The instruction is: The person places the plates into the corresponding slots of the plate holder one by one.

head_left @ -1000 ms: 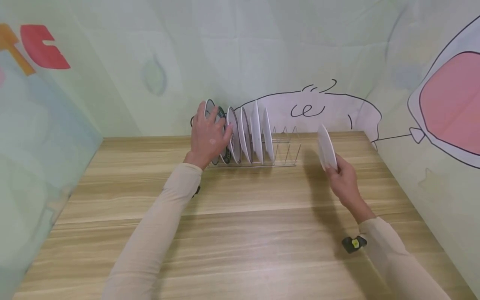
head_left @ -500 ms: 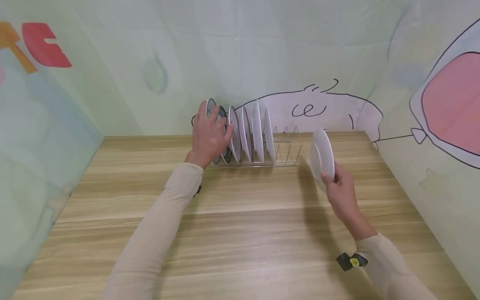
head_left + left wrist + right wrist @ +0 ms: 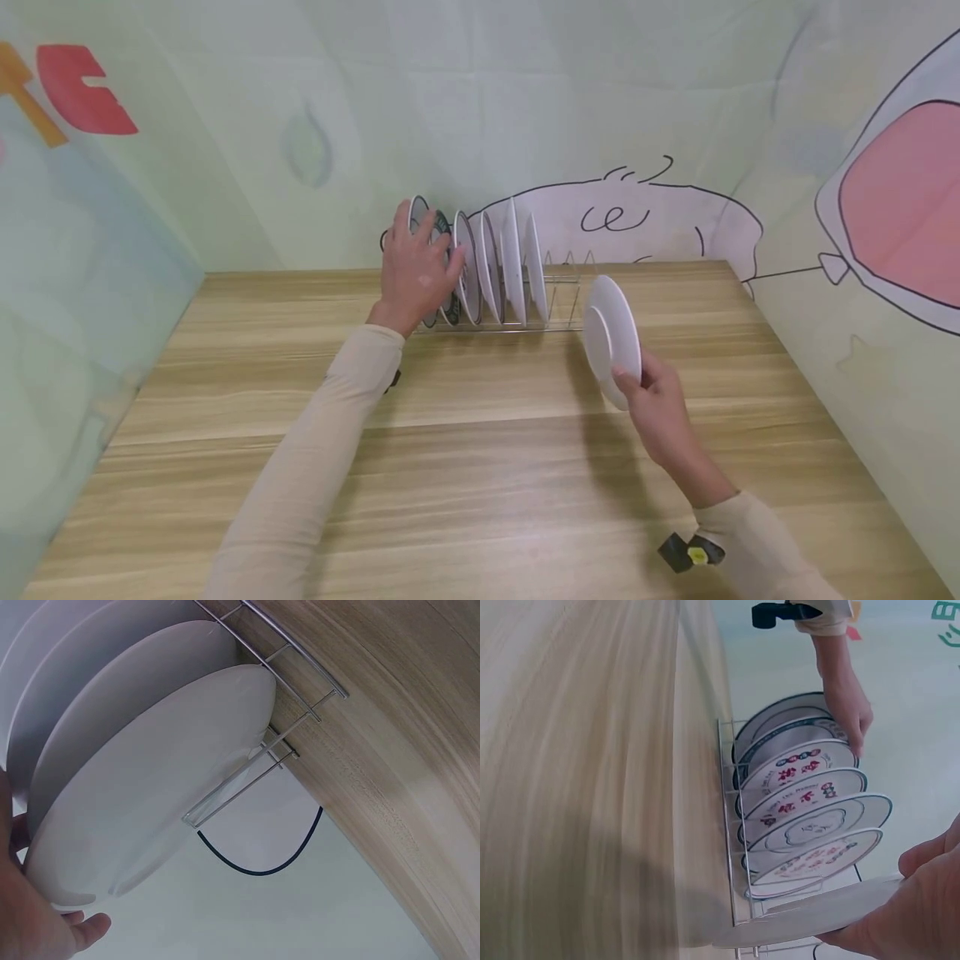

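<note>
My left hand rests over the left end of a row of plates standing on edge in a wire dish rack. Its spread fingers hold the leftmost plates by their upper rims, as the left wrist view shows on the outermost plate. By its right edge, my right hand grips a white plate, thumb on the near face. That plate is upright and slightly tilted, just in front of the rack's right end. The right wrist view shows dark rims and red lettering on the racked plates.
Several bare wire slots are at the rack's right end. A wood-grain tabletop extends in front. Printed cloth walls close off the back and both sides.
My right hand has brought the white plate left and toward me, turning its face more into view. The left hand has stayed on the plates at the rack's left end.
</note>
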A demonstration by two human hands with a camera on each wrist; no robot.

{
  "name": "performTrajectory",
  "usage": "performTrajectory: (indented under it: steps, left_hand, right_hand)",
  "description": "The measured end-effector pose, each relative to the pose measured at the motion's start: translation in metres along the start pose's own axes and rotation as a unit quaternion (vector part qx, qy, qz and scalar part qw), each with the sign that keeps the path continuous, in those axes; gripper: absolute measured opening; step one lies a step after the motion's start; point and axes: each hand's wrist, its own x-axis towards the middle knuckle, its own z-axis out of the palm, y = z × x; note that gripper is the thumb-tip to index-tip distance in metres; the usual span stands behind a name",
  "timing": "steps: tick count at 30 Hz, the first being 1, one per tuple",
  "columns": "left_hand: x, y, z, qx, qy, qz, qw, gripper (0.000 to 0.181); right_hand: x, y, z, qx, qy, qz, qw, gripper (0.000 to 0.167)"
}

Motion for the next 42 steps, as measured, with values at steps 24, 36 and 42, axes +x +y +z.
performTrajectory:
  steps: [24,36,42]
  left_hand:
    - [0.0,0.0,0.0,0.011,-0.01,0.001,0.9999,0.049]
    - [0.0,-0.001,0.0,0.015,-0.005,0.003,0.9999,0.047]
    - [-0.001,-0.001,-0.001,0.019,-0.007,0.006,0.9998,0.048]
  right_hand:
    - [0.021,-0.001,0.025,0.012,0.0,-0.002,0.9999,0.046]
    - [0.054,-0.011,0.029,0.028,-0.003,-0.026,0.9993,0.048]
    - [0.067,-0.015,0.035,0.038,-0.002,-0.04,0.9985,0.048]
